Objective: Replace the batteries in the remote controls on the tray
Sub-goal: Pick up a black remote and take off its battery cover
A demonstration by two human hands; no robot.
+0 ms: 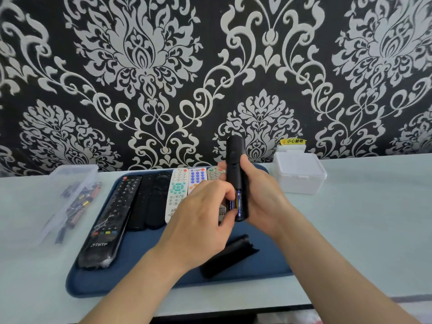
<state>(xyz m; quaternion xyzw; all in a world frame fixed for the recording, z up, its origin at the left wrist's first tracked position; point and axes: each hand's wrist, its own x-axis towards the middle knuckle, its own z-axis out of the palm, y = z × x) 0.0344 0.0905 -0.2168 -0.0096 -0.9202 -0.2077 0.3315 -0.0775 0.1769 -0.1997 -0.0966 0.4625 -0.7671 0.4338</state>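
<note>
My right hand (259, 195) holds a black remote (235, 167) upright above the blue tray (131, 274), its back facing me. The battery bay is uncovered and shows two blue batteries (237, 203). The thumb and fingers of my left hand (203, 218) pinch the left battery in the bay. The remote's black cover (228, 256) lies on the tray in front of my hands. Several more remotes lie in a row on the tray: a long black one (109, 220), two smaller black ones (152, 199), a white one (176, 192), and others partly hidden behind my hands.
A clear plastic box (70, 202) with several loose batteries sits left of the tray. At the back right stands a white lidded plastic box (299, 174), with a yellow label (293, 141) on the wall behind it. The patterned wall rises right behind the pale table.
</note>
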